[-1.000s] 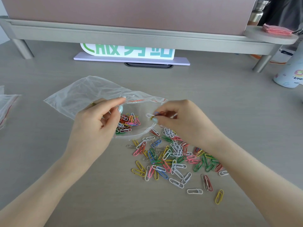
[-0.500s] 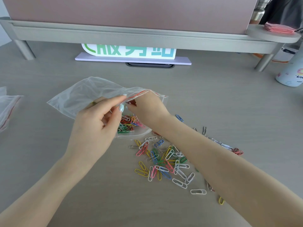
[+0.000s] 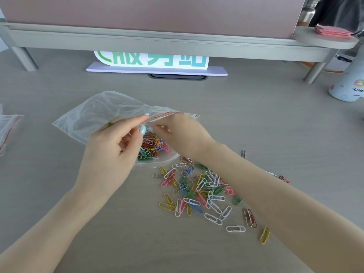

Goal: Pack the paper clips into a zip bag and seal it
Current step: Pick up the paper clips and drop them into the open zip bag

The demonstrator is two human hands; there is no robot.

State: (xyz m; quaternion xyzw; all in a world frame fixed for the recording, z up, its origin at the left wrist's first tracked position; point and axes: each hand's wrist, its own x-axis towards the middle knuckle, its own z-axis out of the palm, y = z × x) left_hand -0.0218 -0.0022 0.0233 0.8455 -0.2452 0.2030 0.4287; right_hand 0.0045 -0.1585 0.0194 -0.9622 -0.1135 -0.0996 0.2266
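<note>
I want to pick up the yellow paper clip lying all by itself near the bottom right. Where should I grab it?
Pinch the yellow paper clip across its two long sides, near the middle, coming straight down from above. It lies flat on the desk, a little apart from the other clips, so nothing blocks your fingers. Being thin wire, it may be easier to slide a fingernail under one rounded end first.

Can't really see what the right hand has in its fingertips, they're tucked inside the mouth of the clear plastic zip bag behind the left hand. The right forearm covers part of the loose pile of coloured paper clips on the surface. The white sign with green and blue lettering has its top hidden by the grey shelf. The white bottle is cut off at the right edge, and another clear bag at the left.
</note>
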